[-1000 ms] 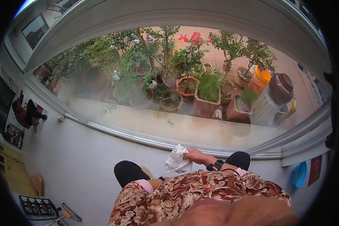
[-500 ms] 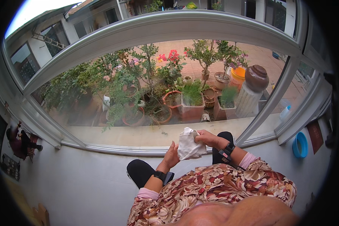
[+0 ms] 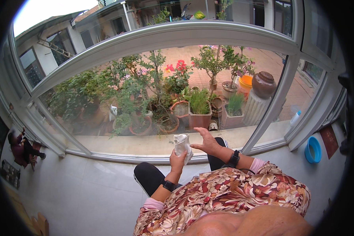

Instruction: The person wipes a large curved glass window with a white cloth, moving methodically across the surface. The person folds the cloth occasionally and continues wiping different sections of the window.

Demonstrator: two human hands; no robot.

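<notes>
A white cloth [image 3: 182, 144], folded into a narrow bundle, stands up out of my left hand [image 3: 177, 160]. The fingers of that hand are closed round its lower part. Just right of the cloth is my right hand [image 3: 208, 144], with thumb and fingers spread apart and nothing in them. Its thumb tip comes close to the cloth's right edge; whether it touches I cannot tell. Both hands are over my lap, in front of the window's lower frame.
A large window [image 3: 161, 158] spans the front, with potted plants [image 3: 200, 104] and a brown jar [image 3: 263, 84] beyond the glass. On the floor at right stands a blue basin [image 3: 312, 150]. Another person [image 3: 21, 147] sits at far left.
My right hand has let go of the cloth and opened. The cloth, now narrower, has moved slightly left, and my left hand has closed round it.
</notes>
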